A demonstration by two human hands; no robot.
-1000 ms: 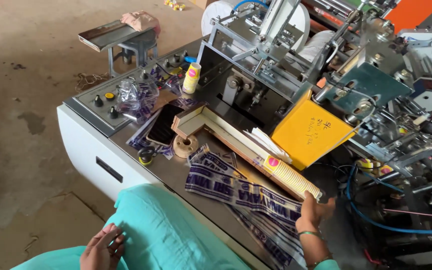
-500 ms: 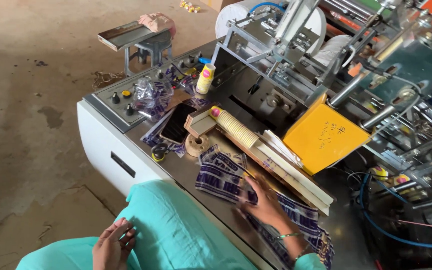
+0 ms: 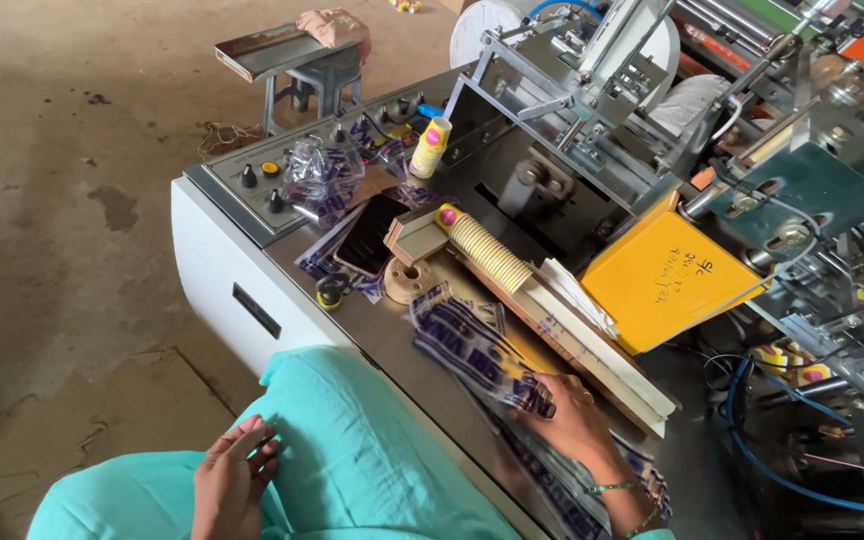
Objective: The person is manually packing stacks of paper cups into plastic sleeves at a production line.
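While the right hand (image 3: pixel 570 420) lies flat, fingers spread, on the printed plastic sleeves (image 3: pixel 472 350), it presses them to the steel surface (image 3: pixel 392 345) without gripping. Sleeves: one loose pile, purple print on clear film, exact count not readable. Left hand (image 3: pixel 232 480) rests half-curled on the turquoise fabric (image 3: pixel 352 460) over the lap, holding nothing. Just beyond the sleeves: one long wooden trough (image 3: pixel 592 355) carrying one nested row of paper cups (image 3: pixel 487 250) lying on its side, pink cap at the far end. One more cup stack (image 3: pixel 431 147) stands upright near the control panel (image 3: pixel 252 180), with three dark knobs and one yellow button visible. One phone (image 3: pixel 372 233) lies face up, one wooden disc (image 3: pixel 410 280) just beside it. One yellow sheet (image 3: pixel 667 280) leans against the machine frame (image 3: pixel 592 110). One small stool (image 3: pixel 297 60) stands on the floor, well apart.
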